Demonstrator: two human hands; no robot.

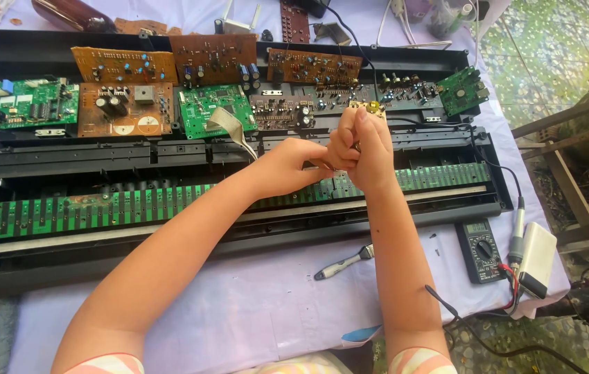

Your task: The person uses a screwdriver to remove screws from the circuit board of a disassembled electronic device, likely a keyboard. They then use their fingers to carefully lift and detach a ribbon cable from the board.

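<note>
Small circuit board (366, 108), centre frame, gripped in our right hand (362, 149); left hand (293, 165) fingers pinch at it. We should brace both wrists above the open keyboard (170, 208).

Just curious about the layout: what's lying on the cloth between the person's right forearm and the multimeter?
In the head view, a small brush with a grey handle lies left of the right forearm; between forearm and multimeter only bare lilac cloth shows.

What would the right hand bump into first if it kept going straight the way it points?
Probably the brown circuit boards at the back of the open keyboard case. The right hand points up and away, holding a small board; depth is hard to judge.
</note>
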